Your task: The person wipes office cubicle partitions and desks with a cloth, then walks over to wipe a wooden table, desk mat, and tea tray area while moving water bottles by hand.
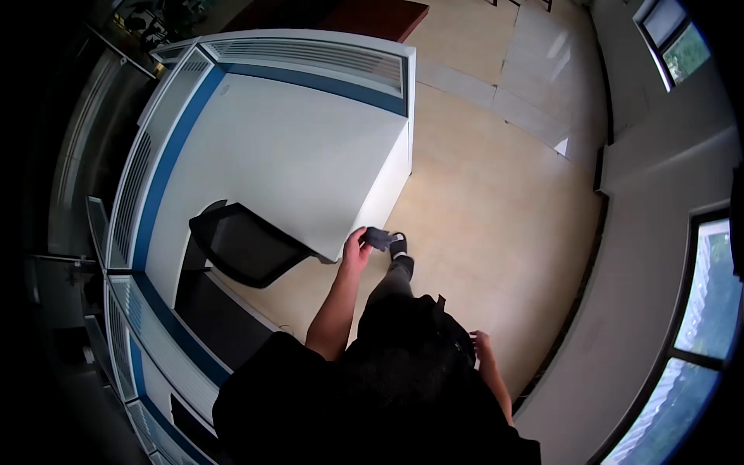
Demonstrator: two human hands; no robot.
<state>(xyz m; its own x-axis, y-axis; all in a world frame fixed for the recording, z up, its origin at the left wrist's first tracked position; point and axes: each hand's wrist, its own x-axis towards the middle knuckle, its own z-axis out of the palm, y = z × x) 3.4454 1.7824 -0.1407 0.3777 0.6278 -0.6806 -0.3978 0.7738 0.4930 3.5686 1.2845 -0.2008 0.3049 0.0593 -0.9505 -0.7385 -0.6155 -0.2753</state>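
Observation:
My left hand (356, 251) is closed around a crumpled dark grey cloth (377, 239), which hangs out past the fingertips. Hand and cloth are beside the near right corner of a white desk (287, 147), above the floor. A foot in a dark slipper (398, 245) shows just past the cloth. By my right hip hangs my right hand (480, 342), its fingers loosely bent and partly hidden by dark clothing. I see nothing held in it.
A black mesh-backed chair (252, 244) stands against the desk's near side. Blue and white partitions (174, 155) border the desk. Tiled beige floor (496, 209) runs along the right, up to a wall with windows (705, 287). A reddish-brown table (380, 19) stands beyond the partition.

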